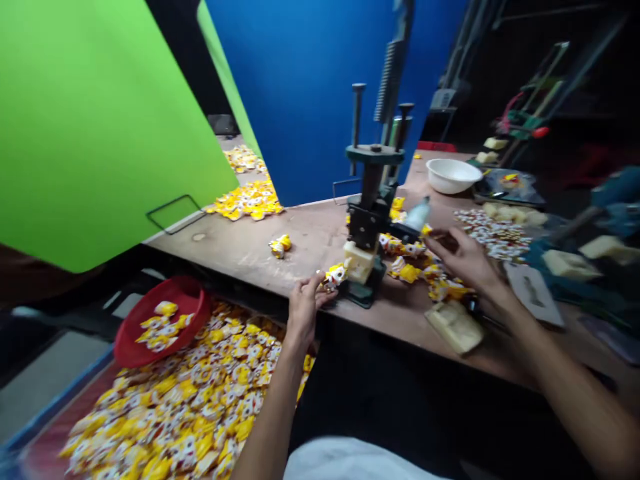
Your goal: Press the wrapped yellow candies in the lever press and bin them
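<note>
My left hand (pixel 305 303) pinches a small yellow-and-white toy figure (pixel 335 275) at the table's front edge. The figure is right beside the cream block (pixel 358 261) mounted low on a hand press (pixel 370 200). My right hand (pixel 463 257) is at the press's right side, its fingers closed near the end of a dark bar (pixel 404 232). A bit of yellow shows at those fingertips, but what they grip is unclear. Below the right hand lie several yellow-and-white figures (pixel 407 271) and a loose cream block (pixel 455 327).
A pair of figures (pixel 280 246) lies left of the press. Blue (pixel 320 87) and green (pixel 100 120) panels stand behind. A red bowl (pixel 200 313) rests on a large heap of figures (pixel 200 407) below the table. A white bowl (pixel 453 176) and small parts (pixel 495 233) are at right.
</note>
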The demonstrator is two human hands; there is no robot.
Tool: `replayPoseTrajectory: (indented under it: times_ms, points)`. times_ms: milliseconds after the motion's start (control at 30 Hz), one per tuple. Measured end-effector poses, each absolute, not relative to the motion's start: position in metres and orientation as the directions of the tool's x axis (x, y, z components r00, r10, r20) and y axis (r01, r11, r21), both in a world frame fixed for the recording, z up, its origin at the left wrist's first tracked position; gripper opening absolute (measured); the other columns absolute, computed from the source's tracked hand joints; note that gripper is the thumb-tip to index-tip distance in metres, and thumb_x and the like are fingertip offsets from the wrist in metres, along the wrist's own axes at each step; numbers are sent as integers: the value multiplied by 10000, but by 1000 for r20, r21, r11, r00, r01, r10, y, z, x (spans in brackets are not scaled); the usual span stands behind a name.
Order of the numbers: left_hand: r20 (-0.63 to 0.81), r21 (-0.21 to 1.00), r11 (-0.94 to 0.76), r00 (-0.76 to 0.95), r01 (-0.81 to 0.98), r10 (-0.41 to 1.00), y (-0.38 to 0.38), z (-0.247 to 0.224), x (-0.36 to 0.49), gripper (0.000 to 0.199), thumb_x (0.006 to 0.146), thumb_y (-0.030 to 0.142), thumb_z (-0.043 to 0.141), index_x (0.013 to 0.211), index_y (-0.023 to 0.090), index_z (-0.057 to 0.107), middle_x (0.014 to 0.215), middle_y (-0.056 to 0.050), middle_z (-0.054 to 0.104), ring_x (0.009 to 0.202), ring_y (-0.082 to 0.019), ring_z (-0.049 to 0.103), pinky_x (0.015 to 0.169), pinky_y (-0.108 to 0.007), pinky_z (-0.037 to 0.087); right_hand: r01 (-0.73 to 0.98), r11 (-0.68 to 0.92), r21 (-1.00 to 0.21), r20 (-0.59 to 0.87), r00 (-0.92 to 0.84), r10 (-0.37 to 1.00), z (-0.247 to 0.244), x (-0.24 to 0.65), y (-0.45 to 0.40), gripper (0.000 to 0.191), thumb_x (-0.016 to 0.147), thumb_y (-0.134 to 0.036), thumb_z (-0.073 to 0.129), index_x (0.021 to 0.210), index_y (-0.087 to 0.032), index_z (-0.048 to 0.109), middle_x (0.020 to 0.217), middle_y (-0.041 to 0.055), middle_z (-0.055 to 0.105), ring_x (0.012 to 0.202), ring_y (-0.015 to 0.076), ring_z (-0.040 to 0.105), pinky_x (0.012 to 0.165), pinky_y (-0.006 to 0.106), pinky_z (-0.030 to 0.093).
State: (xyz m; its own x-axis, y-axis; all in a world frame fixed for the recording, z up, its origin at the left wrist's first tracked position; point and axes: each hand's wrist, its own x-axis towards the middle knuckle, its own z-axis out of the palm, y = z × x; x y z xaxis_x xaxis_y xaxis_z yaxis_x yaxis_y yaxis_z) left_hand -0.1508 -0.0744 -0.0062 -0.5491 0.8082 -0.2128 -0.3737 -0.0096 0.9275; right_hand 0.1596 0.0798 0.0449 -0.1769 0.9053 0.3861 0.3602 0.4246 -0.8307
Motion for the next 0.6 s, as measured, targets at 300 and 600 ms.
replayPoseTrajectory:
  times_ms: [300,600]
  points:
    - [-458,846,182,-507,-502,730,-45,30,-250,537,1105,513,591,1408,86,471,1005,-192,792,823,-243,837,696,-321,702,630,685,-365,399,-559,727,-22,163,58,375,1029,-433,651,1363,-268,692,1365,219,763,1320,466,680,1225,710,353]
    - [234,967,-208,-189,149,954,-138,-4,-97,548,930,397,889,1422,281,675,1446,-137,745,1279,-281,767,1128,-452,642,174,650,-740,320,-759,568,19,129,-6,419,1026,-498,758,1440,-472,704,1478,29,713,1381,338,695,1173,466,613]
